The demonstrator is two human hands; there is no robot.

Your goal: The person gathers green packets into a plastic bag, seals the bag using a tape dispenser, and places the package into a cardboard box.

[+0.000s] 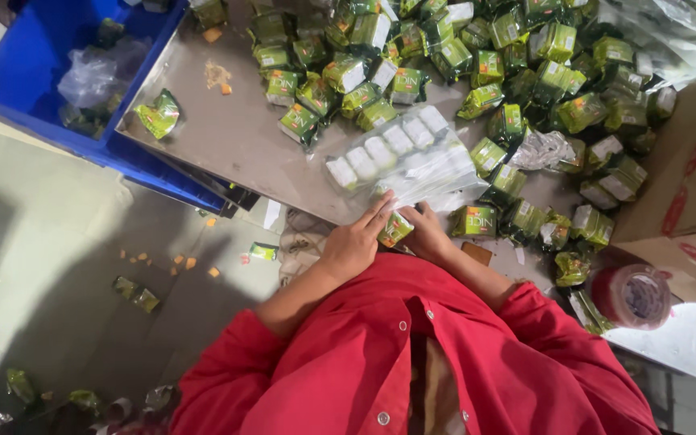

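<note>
While the left hand (354,244) is lying flat w/ fingers stretched over the mouth of a clear plastic bag (412,165), the right hand (427,231) is closing its grip on a small green packet (395,229) at the near edge of the steel bench (227,137). Left grip is apart, fingers pressing the bag's edge, not wrapped on anything. The bag is lying on the bench just beyond both hands, already showing a row of white-faced packets inside. The held packet is sitting btwn the two hands, touching both, right at the bag's opening.

A big loose heap of green packets (477,72) is covering the far & right part of the bench; a cardboard box (686,177) is standing at right, a red-lidded jar (631,296) near it, a blue crate (34,64) at the far left. Several packets & crumbs are lying on the floor (58,266).

Risk, as I judge it: work is happening at the very bench edge, so a loose grip could be letting the packet slide off to the floor. The thin bag mouth may also be folding shut, jamming the packet or knocking the row inside out of line.
</note>
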